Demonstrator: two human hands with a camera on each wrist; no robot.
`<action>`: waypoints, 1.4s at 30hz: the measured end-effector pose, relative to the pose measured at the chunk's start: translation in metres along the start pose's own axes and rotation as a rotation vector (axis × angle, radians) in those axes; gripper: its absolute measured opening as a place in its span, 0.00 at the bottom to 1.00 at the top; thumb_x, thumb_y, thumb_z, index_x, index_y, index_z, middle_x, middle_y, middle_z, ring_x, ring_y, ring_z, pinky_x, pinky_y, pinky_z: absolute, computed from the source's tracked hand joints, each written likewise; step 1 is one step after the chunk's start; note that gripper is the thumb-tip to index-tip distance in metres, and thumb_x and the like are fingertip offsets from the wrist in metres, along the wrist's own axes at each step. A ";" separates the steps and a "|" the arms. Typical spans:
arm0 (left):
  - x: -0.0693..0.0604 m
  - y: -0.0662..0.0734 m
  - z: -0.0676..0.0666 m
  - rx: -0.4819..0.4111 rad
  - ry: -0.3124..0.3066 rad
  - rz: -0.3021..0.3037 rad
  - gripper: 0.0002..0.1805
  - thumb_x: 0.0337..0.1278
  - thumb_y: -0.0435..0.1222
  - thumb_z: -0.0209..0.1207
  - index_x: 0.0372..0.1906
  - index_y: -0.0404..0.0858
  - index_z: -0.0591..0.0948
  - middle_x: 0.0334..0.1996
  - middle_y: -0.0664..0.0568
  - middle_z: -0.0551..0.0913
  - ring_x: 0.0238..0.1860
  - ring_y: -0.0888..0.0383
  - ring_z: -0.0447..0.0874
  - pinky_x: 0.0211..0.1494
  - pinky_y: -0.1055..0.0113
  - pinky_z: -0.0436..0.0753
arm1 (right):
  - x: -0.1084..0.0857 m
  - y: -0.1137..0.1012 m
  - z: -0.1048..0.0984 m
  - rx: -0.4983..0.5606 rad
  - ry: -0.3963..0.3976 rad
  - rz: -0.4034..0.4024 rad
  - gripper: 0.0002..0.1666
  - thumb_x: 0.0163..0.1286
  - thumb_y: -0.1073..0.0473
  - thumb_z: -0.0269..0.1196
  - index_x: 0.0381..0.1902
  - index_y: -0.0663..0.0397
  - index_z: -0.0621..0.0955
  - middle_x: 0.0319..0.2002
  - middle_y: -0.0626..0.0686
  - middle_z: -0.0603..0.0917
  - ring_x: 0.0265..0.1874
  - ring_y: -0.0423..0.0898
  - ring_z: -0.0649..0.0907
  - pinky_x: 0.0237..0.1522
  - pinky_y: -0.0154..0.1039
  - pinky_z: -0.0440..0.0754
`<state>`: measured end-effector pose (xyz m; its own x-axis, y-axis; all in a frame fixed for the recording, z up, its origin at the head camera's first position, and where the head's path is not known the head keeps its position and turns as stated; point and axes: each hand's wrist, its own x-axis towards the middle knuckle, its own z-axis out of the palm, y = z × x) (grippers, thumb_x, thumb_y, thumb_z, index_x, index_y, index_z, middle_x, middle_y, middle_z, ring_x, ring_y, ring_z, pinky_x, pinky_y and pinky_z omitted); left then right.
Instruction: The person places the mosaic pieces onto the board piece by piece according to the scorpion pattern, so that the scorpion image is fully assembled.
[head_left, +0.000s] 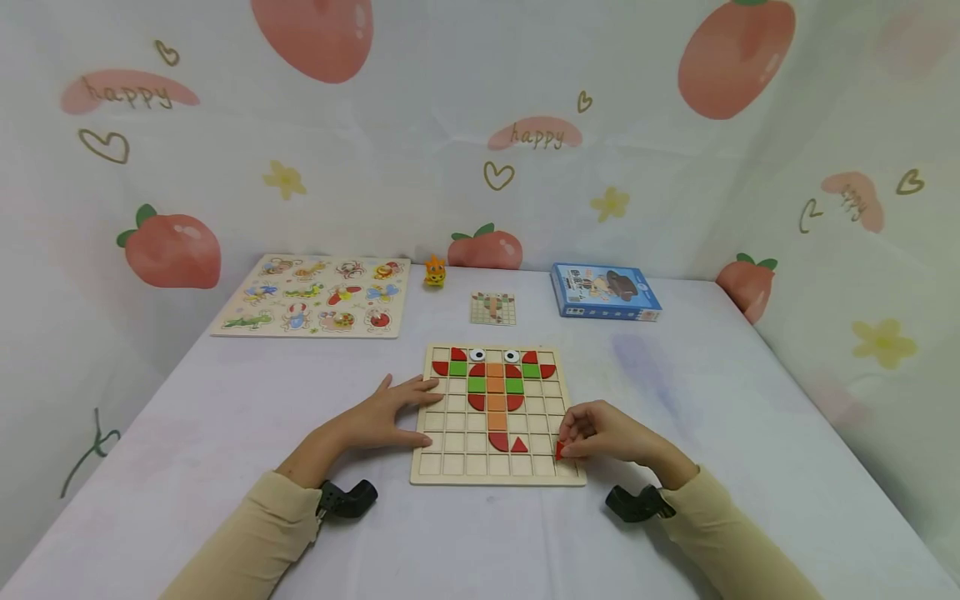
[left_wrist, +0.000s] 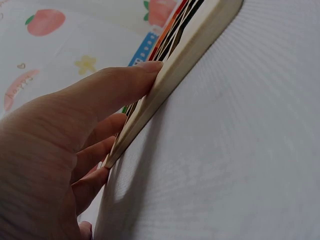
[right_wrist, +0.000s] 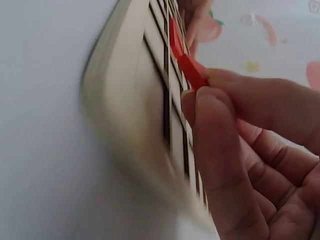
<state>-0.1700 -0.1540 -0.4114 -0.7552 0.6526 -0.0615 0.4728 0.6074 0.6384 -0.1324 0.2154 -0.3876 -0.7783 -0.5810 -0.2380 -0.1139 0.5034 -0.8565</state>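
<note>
A wooden grid board (head_left: 457, 469) lies on the table, with red, green and orange pieces and two eye discs set in its squares. My left hand (head_left: 378, 415) rests on the board's left edge with fingers extended; the left wrist view shows the thumb (left_wrist: 125, 82) against the rim. Over the board's lower right edge, my right hand (head_left: 607, 433) pinches a small red piece (right_wrist: 192, 71) between thumb and forefinger. A red triangle piece (head_left: 519, 446) sits in the grid to the left of that hand, beside a red quarter-round piece (head_left: 498, 441).
Behind the board lies a small pattern card (head_left: 492, 308). An insect puzzle board (head_left: 315, 296) is at the back left, next to an orange toy figure (head_left: 435, 272). A blue box (head_left: 606, 292) stands at the back right. A printed cloth hangs behind the table.
</note>
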 end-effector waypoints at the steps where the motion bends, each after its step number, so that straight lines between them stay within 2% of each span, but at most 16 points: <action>1: 0.000 0.000 0.000 -0.001 -0.001 -0.002 0.39 0.46 0.55 0.65 0.65 0.45 0.70 0.72 0.53 0.58 0.75 0.49 0.46 0.73 0.41 0.31 | 0.003 -0.003 0.002 -0.003 -0.002 0.002 0.11 0.58 0.61 0.67 0.33 0.64 0.79 0.27 0.50 0.82 0.23 0.36 0.77 0.25 0.28 0.78; 7: 0.001 0.001 0.000 -0.001 0.000 -0.012 0.39 0.45 0.56 0.65 0.65 0.46 0.70 0.72 0.54 0.57 0.75 0.50 0.46 0.73 0.42 0.30 | 0.019 -0.018 0.014 -0.033 -0.018 0.009 0.10 0.56 0.61 0.68 0.30 0.62 0.80 0.24 0.48 0.82 0.21 0.38 0.77 0.25 0.27 0.77; 15: 0.001 0.000 0.001 0.008 0.001 -0.009 0.39 0.45 0.56 0.65 0.65 0.46 0.70 0.72 0.54 0.58 0.75 0.50 0.46 0.73 0.42 0.31 | 0.029 -0.027 0.026 -0.060 -0.042 0.032 0.10 0.55 0.60 0.70 0.29 0.60 0.80 0.22 0.46 0.79 0.20 0.38 0.77 0.25 0.27 0.78; 22: 0.001 -0.001 0.002 0.014 0.003 0.004 0.39 0.46 0.57 0.64 0.65 0.46 0.70 0.72 0.54 0.58 0.75 0.50 0.46 0.73 0.41 0.31 | 0.030 -0.028 0.029 -0.083 -0.066 0.026 0.09 0.55 0.61 0.69 0.29 0.60 0.79 0.24 0.48 0.81 0.21 0.38 0.79 0.26 0.29 0.80; 28: 0.001 -0.001 0.001 0.007 0.008 0.009 0.39 0.46 0.56 0.65 0.65 0.46 0.70 0.72 0.53 0.58 0.75 0.49 0.46 0.73 0.41 0.31 | 0.028 -0.028 0.027 -0.140 -0.043 0.024 0.09 0.54 0.61 0.70 0.30 0.58 0.80 0.25 0.47 0.80 0.23 0.39 0.76 0.27 0.28 0.78; 32: 0.001 0.000 0.000 0.010 0.008 0.007 0.39 0.46 0.56 0.65 0.65 0.45 0.70 0.72 0.53 0.58 0.75 0.49 0.46 0.72 0.41 0.31 | 0.028 -0.027 0.029 -0.160 -0.046 0.019 0.08 0.54 0.61 0.70 0.29 0.57 0.81 0.22 0.46 0.78 0.22 0.39 0.74 0.24 0.27 0.75; 42: 0.001 -0.001 0.001 0.012 0.000 0.000 0.40 0.46 0.57 0.64 0.65 0.46 0.70 0.72 0.54 0.57 0.75 0.49 0.46 0.73 0.42 0.30 | 0.030 -0.027 0.033 -0.191 -0.063 -0.044 0.05 0.56 0.64 0.68 0.27 0.59 0.82 0.21 0.46 0.77 0.19 0.36 0.72 0.22 0.26 0.73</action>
<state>-0.1709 -0.1535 -0.4126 -0.7551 0.6527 -0.0615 0.4782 0.6125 0.6294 -0.1325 0.1636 -0.3865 -0.7303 -0.6410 -0.2360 -0.2665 0.5855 -0.7656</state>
